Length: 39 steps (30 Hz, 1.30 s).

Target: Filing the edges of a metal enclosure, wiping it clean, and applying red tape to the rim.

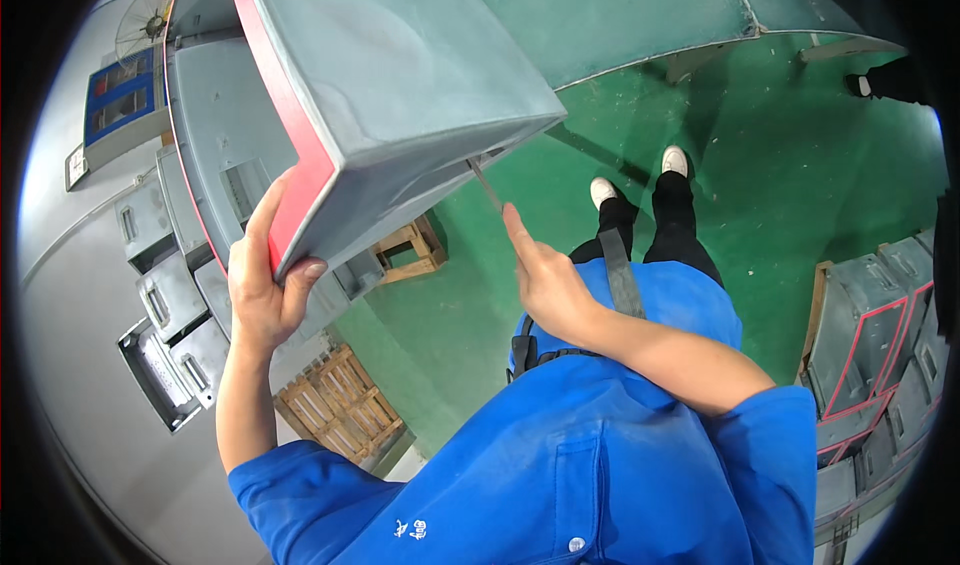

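Observation:
A grey metal box (pixel 400 55) with a pinkish-red strip (pixel 285 135) along its open rim is tilted up in front of me. My left hand (pixel 262 275) grips its lower left corner, the thumb on one side of the rim and the fingers on the other. In my right hand (pixel 555 285) is a thin, narrow file (pixel 487 185), the index finger stretched along it. Its tip reaches a slot-like opening in the box's lower face. My fingers hide the file's near end.
A large grey work table (pixel 640 15) carries the box. Grey metal cases (pixel 170 295) stand at left, near a wooden pallet (pixel 340 400). More red-edged cases (pixel 870 335) are stacked at right. Another person's foot (pixel 862 85) shows at far right on the green floor (pixel 760 155).

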Each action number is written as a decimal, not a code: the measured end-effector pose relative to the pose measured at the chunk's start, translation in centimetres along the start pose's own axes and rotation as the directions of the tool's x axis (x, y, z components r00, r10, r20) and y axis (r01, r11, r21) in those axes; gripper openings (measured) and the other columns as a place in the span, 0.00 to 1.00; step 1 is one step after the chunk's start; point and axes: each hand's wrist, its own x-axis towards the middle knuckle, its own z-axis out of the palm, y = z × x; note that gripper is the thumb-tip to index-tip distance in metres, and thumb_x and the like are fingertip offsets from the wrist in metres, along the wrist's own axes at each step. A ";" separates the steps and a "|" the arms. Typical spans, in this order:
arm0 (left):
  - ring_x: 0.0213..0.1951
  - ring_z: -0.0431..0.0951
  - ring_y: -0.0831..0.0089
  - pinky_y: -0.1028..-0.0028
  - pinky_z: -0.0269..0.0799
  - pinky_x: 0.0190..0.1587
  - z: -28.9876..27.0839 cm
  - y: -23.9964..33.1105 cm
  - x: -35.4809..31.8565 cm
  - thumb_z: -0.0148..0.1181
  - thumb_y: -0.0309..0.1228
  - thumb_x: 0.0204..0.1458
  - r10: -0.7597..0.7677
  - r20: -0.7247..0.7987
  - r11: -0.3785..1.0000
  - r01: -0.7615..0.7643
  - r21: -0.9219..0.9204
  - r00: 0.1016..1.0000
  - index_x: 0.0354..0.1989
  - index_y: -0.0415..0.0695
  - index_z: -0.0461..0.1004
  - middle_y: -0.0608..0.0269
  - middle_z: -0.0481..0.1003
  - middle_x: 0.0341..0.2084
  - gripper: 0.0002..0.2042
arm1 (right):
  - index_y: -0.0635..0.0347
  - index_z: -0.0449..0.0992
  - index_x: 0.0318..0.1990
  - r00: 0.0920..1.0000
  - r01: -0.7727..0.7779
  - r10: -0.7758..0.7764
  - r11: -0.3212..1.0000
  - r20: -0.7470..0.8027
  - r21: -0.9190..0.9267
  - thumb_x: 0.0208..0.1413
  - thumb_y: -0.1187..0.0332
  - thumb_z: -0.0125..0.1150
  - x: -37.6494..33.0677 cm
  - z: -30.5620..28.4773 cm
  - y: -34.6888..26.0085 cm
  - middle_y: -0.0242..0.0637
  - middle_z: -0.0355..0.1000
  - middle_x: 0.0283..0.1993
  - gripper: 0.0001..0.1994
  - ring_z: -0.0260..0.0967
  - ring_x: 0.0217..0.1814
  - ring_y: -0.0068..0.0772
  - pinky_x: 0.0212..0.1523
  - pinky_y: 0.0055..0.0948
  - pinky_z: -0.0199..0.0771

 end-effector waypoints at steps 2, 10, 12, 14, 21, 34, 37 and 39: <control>0.41 0.72 0.58 0.68 0.65 0.44 0.0 -0.1 -0.3 0.60 0.36 0.41 -0.023 0.019 1.000 0.023 -0.002 1.000 0.53 0.33 0.57 0.48 0.68 0.44 0.31 | 0.65 0.41 0.61 1.000 -0.009 0.009 1.000 0.011 -0.015 0.45 0.81 0.43 -0.3 0.7 0.2 0.58 0.64 0.26 0.32 0.64 0.25 0.59 0.28 0.47 0.66; 0.44 0.70 0.61 0.68 0.62 0.47 -0.2 -0.7 -0.8 0.59 0.35 0.43 -0.053 0.052 0.996 0.057 -0.069 0.997 0.54 0.34 0.56 0.49 0.67 0.46 0.30 | 0.66 0.34 0.61 1.000 0.021 -0.022 1.000 -0.016 -0.023 0.42 0.81 0.43 -0.2 2.4 -0.3 0.57 0.63 0.26 0.37 0.65 0.25 0.59 0.28 0.47 0.67; 0.44 0.70 0.61 0.69 0.62 0.47 -0.2 -0.8 -1.0 0.59 0.35 0.43 -0.048 0.052 0.998 0.050 -0.045 0.997 0.54 0.34 0.56 0.49 0.67 0.45 0.31 | 0.67 0.34 0.61 0.999 -0.032 0.034 0.999 0.029 -0.041 0.41 0.82 0.43 -0.9 2.4 -0.7 0.58 0.63 0.26 0.37 0.65 0.25 0.59 0.28 0.47 0.67; 0.44 0.69 0.61 0.69 0.62 0.47 0.0 -1.0 -0.8 0.59 0.35 0.43 -0.043 0.049 0.998 0.045 -0.054 0.998 0.54 0.34 0.56 0.50 0.67 0.45 0.31 | 0.68 0.34 0.61 0.998 -0.053 0.054 0.998 0.033 -0.035 0.41 0.82 0.43 -0.9 2.7 -0.7 0.59 0.63 0.26 0.37 0.65 0.25 0.58 0.28 0.47 0.67; 0.44 0.70 0.60 0.69 0.62 0.47 -0.2 -0.4 -0.7 0.59 0.34 0.43 -0.048 0.041 0.997 0.051 -0.065 0.998 0.54 0.35 0.56 0.49 0.68 0.43 0.30 | 0.69 0.33 0.61 1.000 -0.006 0.006 1.000 -0.011 0.026 0.42 0.82 0.41 -0.3 3.5 -0.7 0.61 0.64 0.27 0.36 0.65 0.27 0.59 0.29 0.46 0.67; 0.45 0.69 0.65 0.71 0.60 0.49 0.1 -0.3 -0.7 0.58 0.32 0.45 -0.029 0.031 0.999 0.030 -0.029 0.999 0.54 0.34 0.55 0.52 0.69 0.42 0.29 | 0.70 0.36 0.60 0.999 -0.001 -0.008 0.979 -0.042 -0.204 0.37 0.82 0.45 -0.6 2.7 0.1 0.57 0.65 0.25 0.38 0.66 0.23 0.56 0.25 0.44 0.69; 0.45 0.69 0.65 0.70 0.60 0.49 0.1 -0.4 -0.8 0.58 0.32 0.45 -0.052 0.019 0.995 0.054 -0.084 0.998 0.54 0.35 0.55 0.53 0.69 0.42 0.29 | 0.70 0.37 0.60 1.000 -0.004 0.001 0.980 -0.012 -0.199 0.37 0.82 0.45 -0.6 2.7 -0.3 0.57 0.65 0.25 0.38 0.66 0.22 0.56 0.25 0.45 0.69; 0.44 0.69 0.65 0.71 0.61 0.49 0.4 -0.3 -0.7 0.57 0.31 0.45 -0.057 -0.001 0.995 0.056 -0.078 0.998 0.54 0.35 0.55 0.52 0.69 0.42 0.28 | 0.71 0.38 0.60 0.996 0.055 -0.068 0.973 -0.049 -0.225 0.37 0.82 0.45 0.7 2.0 0.3 0.57 0.65 0.25 0.38 0.66 0.23 0.56 0.25 0.45 0.69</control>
